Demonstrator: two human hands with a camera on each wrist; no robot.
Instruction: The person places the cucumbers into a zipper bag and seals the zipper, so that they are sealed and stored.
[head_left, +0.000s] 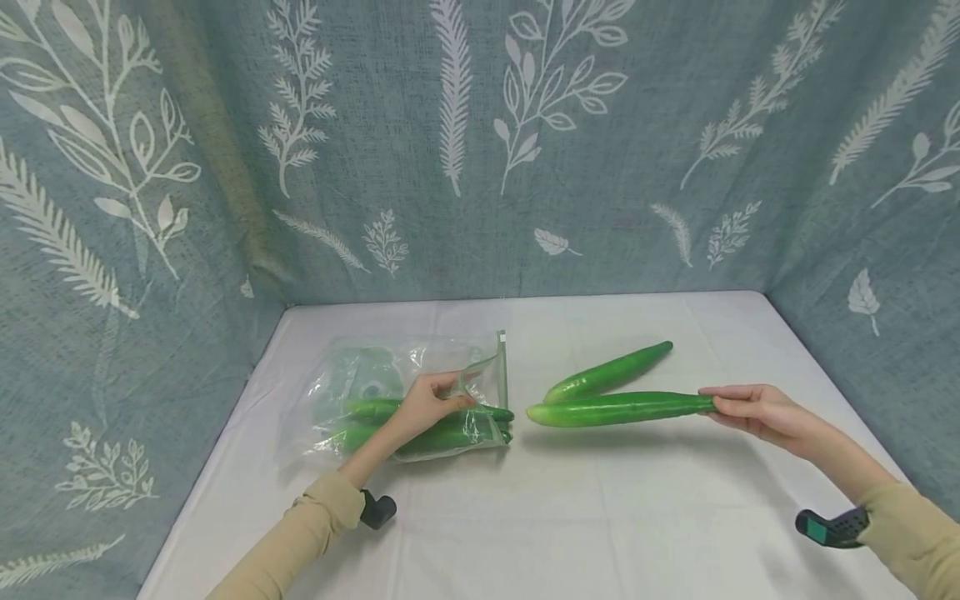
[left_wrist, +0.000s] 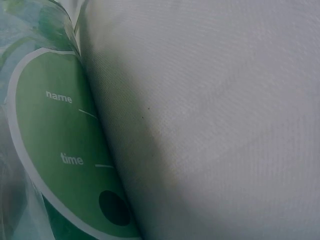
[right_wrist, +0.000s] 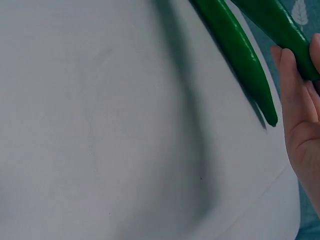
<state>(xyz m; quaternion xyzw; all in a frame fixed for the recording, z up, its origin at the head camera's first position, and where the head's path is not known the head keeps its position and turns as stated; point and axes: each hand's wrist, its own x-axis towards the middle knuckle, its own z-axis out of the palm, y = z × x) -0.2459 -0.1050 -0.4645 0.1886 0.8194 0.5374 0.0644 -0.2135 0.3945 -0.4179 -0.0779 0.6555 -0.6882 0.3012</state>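
Seemingly to hold its mouth open, the left hand [head_left: 431,406] pinches the clear bag [head_left: 365,372]; the right hand [head_left: 772,415] grips one cucumber [head_left: 622,409] endwise above the bench [head_left: 600,525], tip facing that mouth.

Surface finishes. The bag [head_left: 422,357] is thin, clear plastic film, creased and glossy with bright highlights; its printed label [left_wrist: 52,131] looks smooth. The cucumbers [head_left: 622,409] have smooth skin, shiny along their sides. The tablecloth [head_left: 592,525] is matt cloth, finely textured at close range. The curtain [head_left: 390,142] is matt woven cloth. The sleeves [head_left: 292,537] are matt, wrinkled cloth. The wrist straps [head_left: 851,527] resemble dark plastic.
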